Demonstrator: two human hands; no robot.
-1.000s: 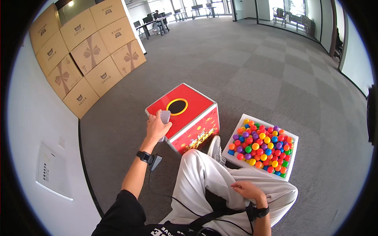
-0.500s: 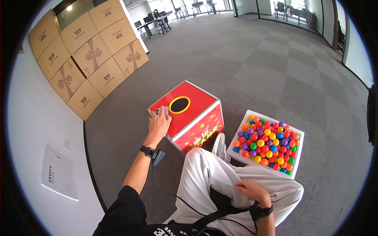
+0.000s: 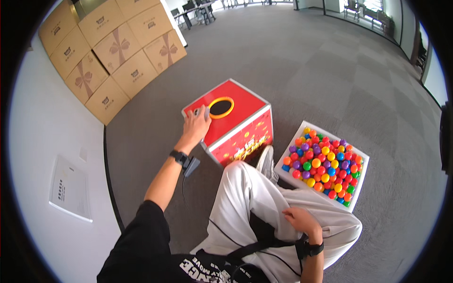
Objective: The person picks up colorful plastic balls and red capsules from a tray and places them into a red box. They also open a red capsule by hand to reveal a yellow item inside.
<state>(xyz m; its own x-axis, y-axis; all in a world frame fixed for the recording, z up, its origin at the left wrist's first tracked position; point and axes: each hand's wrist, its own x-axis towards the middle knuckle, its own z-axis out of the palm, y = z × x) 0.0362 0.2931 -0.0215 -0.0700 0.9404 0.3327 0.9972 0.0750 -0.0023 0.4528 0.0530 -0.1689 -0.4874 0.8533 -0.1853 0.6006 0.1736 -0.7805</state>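
Note:
My left hand (image 3: 196, 128) is over the top of a red box (image 3: 236, 93), left of its round black hole with a yellow rim (image 3: 221, 118). Its fingers are closed round a pale grey-purple smartphone (image 3: 206, 113), mostly covered by the hand. I cannot tell whether the phone touches the box lid. The box has silver edges and a gold-patterned front. My right hand (image 3: 303, 220) rests on my light trousers, fingers loosely stretched out and holding nothing. Both wrists wear black straps, the left with a small device and cable.
A white tray (image 3: 365, 175) full of coloured plastic balls (image 3: 325, 165) stands right of the box. My shoe (image 3: 266, 162) is between them. Cardboard boxes (image 3: 118, 47) are stacked at the far left, by a white wall (image 3: 71, 127). Grey carpet (image 3: 292, 61) stretches behind.
The view has tilted, so the box, tray and stacked cartons sit higher in the picture. The phone shows at a slightly different angle in my left hand. My right hand stays on my leg.

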